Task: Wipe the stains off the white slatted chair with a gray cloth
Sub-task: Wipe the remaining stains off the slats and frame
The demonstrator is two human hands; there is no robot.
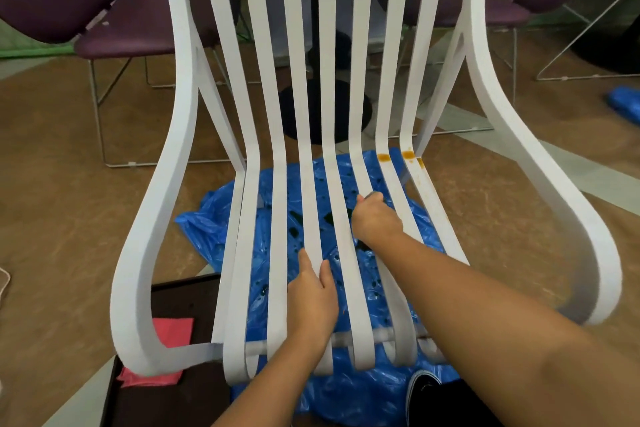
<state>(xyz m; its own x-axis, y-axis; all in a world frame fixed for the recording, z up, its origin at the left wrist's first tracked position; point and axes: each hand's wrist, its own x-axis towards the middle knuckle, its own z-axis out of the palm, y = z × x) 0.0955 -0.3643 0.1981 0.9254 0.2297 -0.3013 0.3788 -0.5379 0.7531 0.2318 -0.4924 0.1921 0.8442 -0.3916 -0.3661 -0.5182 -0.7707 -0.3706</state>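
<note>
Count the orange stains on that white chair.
3: a stain on the second slat from the right, a second stain on the rightmost slat, a smaller stain at its right edge. The right hand may hide others.

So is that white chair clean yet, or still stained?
Still stained: the chair has orange-brown stains on two right-side slats at the seat's bend, beyond the right hand gripping the gray cloth.
</note>
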